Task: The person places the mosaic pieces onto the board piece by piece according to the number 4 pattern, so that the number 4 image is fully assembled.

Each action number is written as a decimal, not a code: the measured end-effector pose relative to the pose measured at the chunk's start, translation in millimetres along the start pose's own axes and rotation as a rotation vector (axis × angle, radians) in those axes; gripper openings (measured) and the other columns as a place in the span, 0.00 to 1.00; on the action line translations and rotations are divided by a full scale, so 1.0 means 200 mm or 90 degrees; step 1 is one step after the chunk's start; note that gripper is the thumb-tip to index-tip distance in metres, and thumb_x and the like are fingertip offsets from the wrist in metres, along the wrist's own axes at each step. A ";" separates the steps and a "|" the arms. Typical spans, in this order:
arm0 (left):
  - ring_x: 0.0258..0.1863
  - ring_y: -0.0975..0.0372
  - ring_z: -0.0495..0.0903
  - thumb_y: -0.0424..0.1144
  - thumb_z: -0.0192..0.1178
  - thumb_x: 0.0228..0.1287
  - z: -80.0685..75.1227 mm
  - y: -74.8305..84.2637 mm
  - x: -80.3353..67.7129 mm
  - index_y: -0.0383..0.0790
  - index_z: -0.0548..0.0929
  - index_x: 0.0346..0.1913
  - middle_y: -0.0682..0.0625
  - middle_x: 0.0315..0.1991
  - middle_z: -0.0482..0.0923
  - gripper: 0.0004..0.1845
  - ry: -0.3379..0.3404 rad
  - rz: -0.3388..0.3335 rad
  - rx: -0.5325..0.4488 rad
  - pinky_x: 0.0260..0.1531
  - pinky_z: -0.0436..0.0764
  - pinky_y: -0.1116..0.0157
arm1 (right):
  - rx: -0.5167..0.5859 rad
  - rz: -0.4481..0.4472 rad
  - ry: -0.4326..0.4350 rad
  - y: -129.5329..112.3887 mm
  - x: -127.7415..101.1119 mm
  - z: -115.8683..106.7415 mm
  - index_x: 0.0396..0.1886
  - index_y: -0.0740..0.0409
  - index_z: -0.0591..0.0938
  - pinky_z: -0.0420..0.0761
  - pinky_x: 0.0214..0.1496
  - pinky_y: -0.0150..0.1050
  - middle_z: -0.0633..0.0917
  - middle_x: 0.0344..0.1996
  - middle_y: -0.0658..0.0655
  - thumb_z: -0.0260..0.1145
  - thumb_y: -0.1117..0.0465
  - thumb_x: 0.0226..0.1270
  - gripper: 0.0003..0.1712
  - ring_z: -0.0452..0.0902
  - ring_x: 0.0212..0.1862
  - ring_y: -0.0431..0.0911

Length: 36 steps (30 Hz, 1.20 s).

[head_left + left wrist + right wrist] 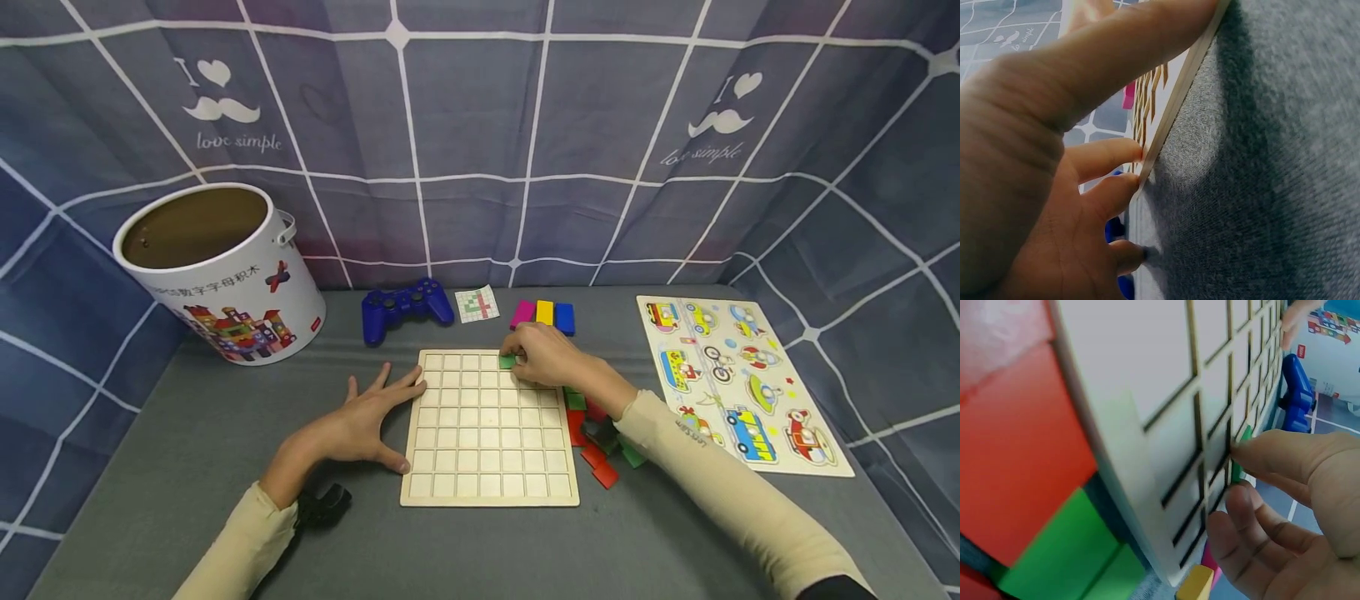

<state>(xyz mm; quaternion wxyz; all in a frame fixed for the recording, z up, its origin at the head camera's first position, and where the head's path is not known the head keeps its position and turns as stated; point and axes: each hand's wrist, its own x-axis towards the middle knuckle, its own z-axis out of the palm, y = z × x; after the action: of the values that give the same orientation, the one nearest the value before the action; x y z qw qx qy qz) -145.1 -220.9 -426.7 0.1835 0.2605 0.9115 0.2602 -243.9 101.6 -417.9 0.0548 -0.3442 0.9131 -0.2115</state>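
I am pinching a green tile (507, 361) in my right hand (546, 354) fingers, lowering it onto the top row of the wooden grid board (489, 483). My left hand (365, 419), fingers spread flat, is bracing the board's left edge.

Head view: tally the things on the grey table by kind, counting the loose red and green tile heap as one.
White round toy bucket: 1
Blue game controller: 1
Small printed pattern card: 1
Wooden grid board: 1
Vehicle picture puzzle board: 1
Blocks in a row, pink, yellow, blue: 3
Green square tile, pinched by the right hand: 1
Red and green tile heap: 1
Total: 10
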 end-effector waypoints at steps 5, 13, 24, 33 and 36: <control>0.76 0.39 0.30 0.56 0.82 0.37 0.01 0.00 -0.01 0.47 0.59 0.79 0.49 0.81 0.41 0.63 -0.001 -0.004 -0.001 0.57 0.27 0.24 | 0.034 0.007 -0.014 -0.01 0.00 -0.03 0.42 0.57 0.90 0.79 0.38 0.38 0.88 0.34 0.50 0.77 0.65 0.56 0.12 0.80 0.35 0.43; 0.76 0.39 0.30 0.56 0.82 0.38 0.02 -0.01 0.00 0.49 0.59 0.79 0.50 0.81 0.41 0.63 0.003 -0.001 -0.010 0.57 0.26 0.24 | 0.047 0.013 0.060 0.12 -0.15 -0.16 0.43 0.60 0.90 0.78 0.32 0.38 0.89 0.36 0.54 0.75 0.65 0.58 0.13 0.78 0.27 0.39; 0.76 0.39 0.30 0.56 0.82 0.38 0.01 -0.02 -0.01 0.48 0.58 0.79 0.50 0.81 0.41 0.64 0.003 -0.004 -0.002 0.57 0.26 0.24 | 0.003 0.055 0.030 0.26 -0.42 -0.19 0.43 0.59 0.90 0.78 0.33 0.38 0.87 0.36 0.54 0.74 0.69 0.56 0.14 0.77 0.29 0.39; 0.77 0.40 0.29 0.55 0.83 0.37 0.01 0.00 0.01 0.49 0.58 0.79 0.51 0.81 0.39 0.64 -0.001 -0.012 -0.006 0.58 0.25 0.26 | -0.023 0.057 0.006 0.32 -0.54 -0.18 0.42 0.56 0.89 0.76 0.35 0.38 0.82 0.33 0.50 0.73 0.71 0.47 0.19 0.75 0.32 0.42; 0.76 0.40 0.29 0.55 0.82 0.37 0.01 0.00 0.01 0.48 0.58 0.79 0.50 0.81 0.39 0.64 -0.003 -0.007 -0.001 0.57 0.25 0.25 | -0.018 0.060 0.005 0.32 -0.55 -0.17 0.42 0.55 0.89 0.76 0.35 0.38 0.81 0.32 0.50 0.73 0.71 0.48 0.18 0.74 0.32 0.41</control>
<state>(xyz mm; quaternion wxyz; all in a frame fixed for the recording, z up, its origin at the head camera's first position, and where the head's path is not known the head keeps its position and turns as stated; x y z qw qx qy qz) -146.4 -219.3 -428.5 0.1871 0.2559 0.9123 0.2593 -207.6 229.1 -419.2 0.0561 -0.3003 0.9315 -0.1973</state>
